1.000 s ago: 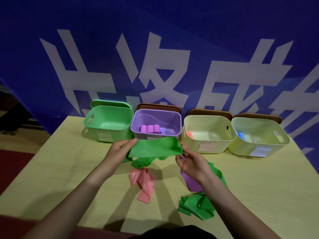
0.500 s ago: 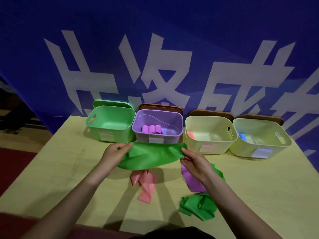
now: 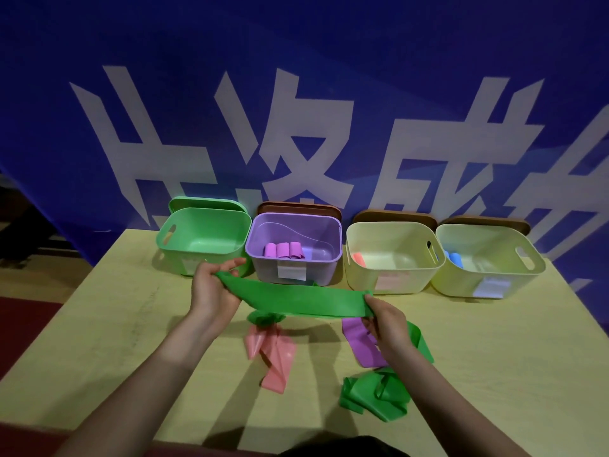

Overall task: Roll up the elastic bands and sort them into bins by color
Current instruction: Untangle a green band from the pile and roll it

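Green flat elastic band (image 3: 296,300), one, stretched taut between left hand (image 3: 214,288) and right hand (image 3: 387,321), both pinching its ends; four plastic bins beyond.

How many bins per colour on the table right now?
Green bin: 1
Purple bin: 1
Cream bins: 2
Total: 4 bins, all open-topped, in a row at the back of the table.
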Demonstrator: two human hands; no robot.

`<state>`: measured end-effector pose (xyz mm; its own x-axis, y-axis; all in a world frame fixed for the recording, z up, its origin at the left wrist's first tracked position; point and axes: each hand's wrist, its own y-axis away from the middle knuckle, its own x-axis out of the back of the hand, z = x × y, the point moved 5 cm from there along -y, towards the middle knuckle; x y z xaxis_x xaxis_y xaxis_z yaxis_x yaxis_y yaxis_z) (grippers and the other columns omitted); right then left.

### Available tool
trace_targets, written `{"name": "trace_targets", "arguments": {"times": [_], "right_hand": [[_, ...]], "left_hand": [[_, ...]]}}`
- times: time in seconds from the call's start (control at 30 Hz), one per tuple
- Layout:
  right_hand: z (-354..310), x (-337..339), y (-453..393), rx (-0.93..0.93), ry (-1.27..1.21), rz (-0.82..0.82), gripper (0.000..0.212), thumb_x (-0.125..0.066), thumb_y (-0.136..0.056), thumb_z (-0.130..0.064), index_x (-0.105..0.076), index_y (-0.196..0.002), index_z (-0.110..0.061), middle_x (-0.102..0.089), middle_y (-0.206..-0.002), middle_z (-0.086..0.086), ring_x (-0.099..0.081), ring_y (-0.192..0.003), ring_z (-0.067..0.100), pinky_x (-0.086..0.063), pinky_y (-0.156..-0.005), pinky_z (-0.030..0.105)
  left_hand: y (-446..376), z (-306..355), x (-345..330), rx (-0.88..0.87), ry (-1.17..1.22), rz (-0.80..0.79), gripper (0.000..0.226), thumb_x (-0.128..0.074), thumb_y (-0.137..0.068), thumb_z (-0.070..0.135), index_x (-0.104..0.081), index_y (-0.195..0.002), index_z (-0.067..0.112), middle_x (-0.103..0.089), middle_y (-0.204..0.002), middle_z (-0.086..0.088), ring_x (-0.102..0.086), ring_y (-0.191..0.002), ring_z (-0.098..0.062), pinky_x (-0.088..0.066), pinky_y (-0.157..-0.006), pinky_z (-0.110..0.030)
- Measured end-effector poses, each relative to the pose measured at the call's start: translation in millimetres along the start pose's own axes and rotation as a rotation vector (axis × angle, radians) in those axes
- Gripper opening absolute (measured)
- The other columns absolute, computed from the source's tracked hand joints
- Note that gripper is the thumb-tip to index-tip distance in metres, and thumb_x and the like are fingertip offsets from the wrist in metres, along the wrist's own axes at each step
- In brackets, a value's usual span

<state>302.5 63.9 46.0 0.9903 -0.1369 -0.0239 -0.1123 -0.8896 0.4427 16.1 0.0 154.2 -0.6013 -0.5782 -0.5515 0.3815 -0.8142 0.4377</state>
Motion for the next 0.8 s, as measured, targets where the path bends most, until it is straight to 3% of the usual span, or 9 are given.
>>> {"name": "trace_targets", "arguments": {"times": [0.03,0.1,0.13,0.2,0.33,0.47,0.57,0.67,0.8], "right_hand": [[2.7,1.3,-1.7,0.030,0.053,0.010,0.024,-0.059,-0.094,-0.018,-0.062,-0.072,-0.008,-0.056,-0.061,0.006,-0.046,-0.054,0.016,-0.040,-0.047,0.021],[4.4,-0.5,-1.9,0.120,0.237,0.020,0.011,-0.060,-0.093,-0.015,-0.067,-0.090,-0.007,-0.068,-0.086,0.013,-0.056,-0.071,0.020,-0.048,-0.065,0.027],[1.3,-4.8,1.5,0.186,0.359,0.011,0.016,-0.062,-0.092,-0.017,-0.066,-0.105,-0.007,-0.067,-0.102,0.010,-0.059,-0.086,0.019,-0.048,-0.079,0.030],[-9.6,-20.6,12.4,0.327,0.480,-0.065,0.029,-0.065,-0.090,-0.019,-0.062,-0.118,-0.011,-0.061,-0.113,-0.001,-0.057,-0.101,0.013,-0.045,-0.093,0.031],[-41.7,-66.8,48.0,0.481,0.377,-0.378,0.014,-0.061,-0.092,-0.012,-0.070,-0.098,-0.021,-0.068,-0.098,-0.007,-0.060,-0.089,-0.002,-0.048,-0.080,0.022],[-67.7,-85.9,67.3,0.470,0.138,-0.510,0.015,-0.057,-0.095,-0.015,-0.068,-0.087,-0.022,-0.067,-0.080,-0.013,-0.060,-0.078,0.001,-0.051,-0.076,0.027],[-78.2,-91.0,71.6,0.497,0.058,-0.532,0.007,-0.061,-0.085,-0.018,-0.065,-0.080,-0.019,-0.062,-0.070,-0.013,-0.054,-0.071,0.005,-0.046,-0.068,0.022],[-84.3,-94.5,69.5,0.530,0.048,-0.491,0.021,-0.066,-0.086,-0.001,-0.059,-0.072,-0.015,-0.051,-0.060,-0.012,-0.045,-0.061,0.006,-0.039,-0.061,0.020],[-102.1,-96.6,71.8,0.578,0.067,-0.469,0.024,-0.063,-0.086,0.005,-0.059,-0.071,-0.013,-0.053,-0.058,-0.014,-0.045,-0.057,-0.001,-0.038,-0.059,0.013]], "left_hand": [[3.1,-0.9,-6.0,0.022,0.016,-0.033,0.038,-0.022,-0.094,0.019,-0.055,-0.098,-0.001,-0.041,-0.068,-0.005,-0.043,-0.063,-0.017,-0.040,-0.065,-0.031],[8.6,-4.2,-20.1,0.057,0.006,-0.100,0.038,-0.023,-0.093,0.017,-0.053,-0.103,-0.003,-0.050,-0.076,-0.010,-0.048,-0.072,-0.021,-0.044,-0.073,-0.033],[12.6,-6.4,-28.6,0.070,-0.030,-0.135,0.035,-0.024,-0.092,0.013,-0.053,-0.102,-0.002,-0.053,-0.082,-0.013,-0.051,-0.076,-0.022,-0.045,-0.076,-0.034],[16.8,-13.7,-42.3,0.058,-0.153,-0.163,0.029,-0.023,-0.091,0.001,-0.053,-0.091,0.001,-0.053,-0.084,-0.014,-0.050,-0.075,-0.022,-0.043,-0.072,-0.030],[18.0,-29.3,-57.6,-0.056,-0.394,-0.217,0.033,-0.030,-0.086,-0.017,-0.054,-0.083,0.006,-0.050,-0.081,-0.013,-0.050,-0.070,-0.022,-0.042,-0.064,-0.028],[22.2,-31.3,-62.2,-0.082,-0.424,-0.296,0.024,-0.042,-0.089,-0.014,-0.056,-0.090,0.006,-0.056,-0.083,-0.014,-0.057,-0.074,-0.022,-0.052,-0.060,-0.022],[25.1,-25.9,-62.4,-0.150,-0.432,-0.340,0.023,-0.046,-0.089,-0.014,-0.057,-0.091,0.007,-0.059,-0.085,-0.011,-0.059,-0.077,-0.020,-0.053,-0.067,-0.021],[25.1,-20.0,-62.3,-0.225,-0.477,-0.350,0.024,-0.049,-0.089,-0.012,-0.058,-0.094,0.009,-0.060,-0.089,-0.007,-0.059,-0.084,-0.020,-0.049,-0.074,-0.028],[22.5,-19.9,-60.0,-0.239,-0.451,-0.363,0.018,-0.045,-0.096,0.003,-0.060,-0.104,0.011,-0.068,-0.095,-0.002,-0.065,-0.082,-0.012,-0.052,-0.071,-0.027]]}}
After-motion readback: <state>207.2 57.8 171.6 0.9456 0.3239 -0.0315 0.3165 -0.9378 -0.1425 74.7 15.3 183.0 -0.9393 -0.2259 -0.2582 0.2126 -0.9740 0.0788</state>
